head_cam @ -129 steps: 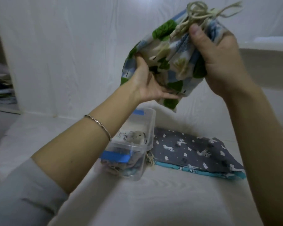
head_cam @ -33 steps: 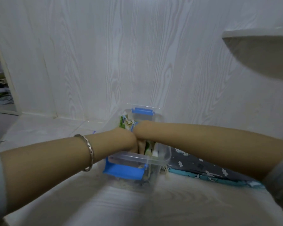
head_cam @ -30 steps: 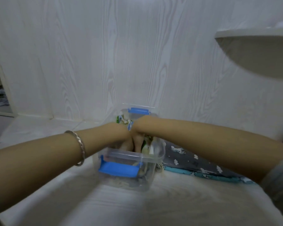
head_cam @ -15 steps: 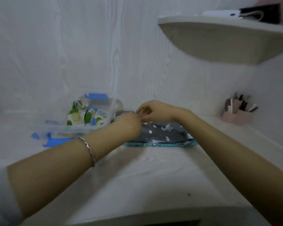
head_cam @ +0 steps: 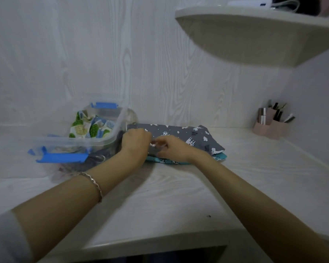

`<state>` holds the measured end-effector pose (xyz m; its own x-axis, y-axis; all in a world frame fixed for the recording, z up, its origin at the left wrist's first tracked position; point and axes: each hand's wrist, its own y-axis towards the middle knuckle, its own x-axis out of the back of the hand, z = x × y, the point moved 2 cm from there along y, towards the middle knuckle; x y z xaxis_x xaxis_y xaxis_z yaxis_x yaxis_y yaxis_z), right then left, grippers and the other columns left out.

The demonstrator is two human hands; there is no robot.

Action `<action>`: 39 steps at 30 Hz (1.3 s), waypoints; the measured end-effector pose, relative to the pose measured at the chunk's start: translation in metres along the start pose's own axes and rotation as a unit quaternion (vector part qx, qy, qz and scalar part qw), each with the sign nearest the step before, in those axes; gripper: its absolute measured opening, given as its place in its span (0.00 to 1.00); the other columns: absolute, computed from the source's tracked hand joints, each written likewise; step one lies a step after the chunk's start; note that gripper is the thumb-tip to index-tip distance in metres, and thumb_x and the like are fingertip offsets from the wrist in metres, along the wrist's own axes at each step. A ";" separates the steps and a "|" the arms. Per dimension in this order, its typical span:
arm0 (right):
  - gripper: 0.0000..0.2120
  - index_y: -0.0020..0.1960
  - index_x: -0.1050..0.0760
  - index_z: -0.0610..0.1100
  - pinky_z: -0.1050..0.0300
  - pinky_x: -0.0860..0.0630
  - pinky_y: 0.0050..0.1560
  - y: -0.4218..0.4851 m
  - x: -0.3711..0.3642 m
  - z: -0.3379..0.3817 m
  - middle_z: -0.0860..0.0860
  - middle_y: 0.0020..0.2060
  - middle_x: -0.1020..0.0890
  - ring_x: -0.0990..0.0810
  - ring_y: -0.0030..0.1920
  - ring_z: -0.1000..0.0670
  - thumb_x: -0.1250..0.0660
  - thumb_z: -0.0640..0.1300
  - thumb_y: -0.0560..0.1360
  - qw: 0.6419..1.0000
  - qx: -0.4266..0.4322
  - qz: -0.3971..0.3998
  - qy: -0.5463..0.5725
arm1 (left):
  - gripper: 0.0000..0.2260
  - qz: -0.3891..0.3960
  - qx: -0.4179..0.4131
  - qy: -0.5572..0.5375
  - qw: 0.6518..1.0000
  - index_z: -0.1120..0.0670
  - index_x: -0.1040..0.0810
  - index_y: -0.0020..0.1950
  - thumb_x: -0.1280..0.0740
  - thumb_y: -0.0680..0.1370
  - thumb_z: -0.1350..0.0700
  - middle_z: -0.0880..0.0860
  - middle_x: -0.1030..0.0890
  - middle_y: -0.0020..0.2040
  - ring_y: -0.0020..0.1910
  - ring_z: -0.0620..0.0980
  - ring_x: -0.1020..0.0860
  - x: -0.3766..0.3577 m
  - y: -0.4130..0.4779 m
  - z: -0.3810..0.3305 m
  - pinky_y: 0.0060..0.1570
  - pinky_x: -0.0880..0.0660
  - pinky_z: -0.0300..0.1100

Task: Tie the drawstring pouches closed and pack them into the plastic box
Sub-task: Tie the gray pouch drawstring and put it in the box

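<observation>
Beside the plastic box [head_cam: 110, 138], left hand [head_cam: 136, 143] and right hand [head_cam: 172, 149] — fingers [head_cam: 160, 148] curled — pinch the grey pouch [head_cam: 180, 132].

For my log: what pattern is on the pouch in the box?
The pouch shows green leaves on white; head view.
</observation>
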<state>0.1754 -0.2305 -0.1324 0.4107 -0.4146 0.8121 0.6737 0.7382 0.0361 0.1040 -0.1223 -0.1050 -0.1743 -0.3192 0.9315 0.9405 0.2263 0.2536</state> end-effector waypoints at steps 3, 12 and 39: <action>0.20 0.64 0.29 0.46 0.65 0.29 0.48 0.000 -0.009 0.012 0.53 0.53 0.21 0.25 0.42 0.61 0.30 0.39 0.74 0.993 0.056 -0.064 0.083 | 0.08 -0.121 -0.004 -0.158 0.980 0.58 0.21 0.52 0.38 0.76 0.66 0.57 0.20 0.50 0.51 0.57 0.21 0.019 0.007 0.003 0.47 0.24 0.47; 0.14 0.54 0.26 0.48 0.61 0.32 0.32 0.008 0.019 0.010 0.52 0.34 0.23 0.28 0.31 0.55 0.44 0.32 0.78 0.913 0.009 -0.305 0.270 | 0.10 -0.186 0.027 -0.497 0.847 0.54 0.22 0.54 0.36 0.75 0.64 0.52 0.22 0.54 0.48 0.46 0.24 0.036 -0.011 0.011 0.41 0.29 0.31; 0.17 0.30 0.33 0.44 0.60 0.37 0.33 -0.060 0.136 0.050 0.51 0.26 0.36 0.38 0.29 0.53 0.43 0.43 0.77 0.693 0.178 -0.155 0.681 | 0.21 -0.025 0.232 -0.869 0.436 0.55 0.26 0.44 0.47 0.81 0.41 0.51 0.26 0.37 0.31 0.46 0.32 0.071 0.005 0.014 0.30 0.34 0.37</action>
<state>0.1600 -0.3049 0.0050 0.6424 -0.5212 -0.5619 0.7647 0.4850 0.4243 0.0922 -0.1309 -0.0343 -0.5292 0.7538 -0.3896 0.8322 0.5505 -0.0653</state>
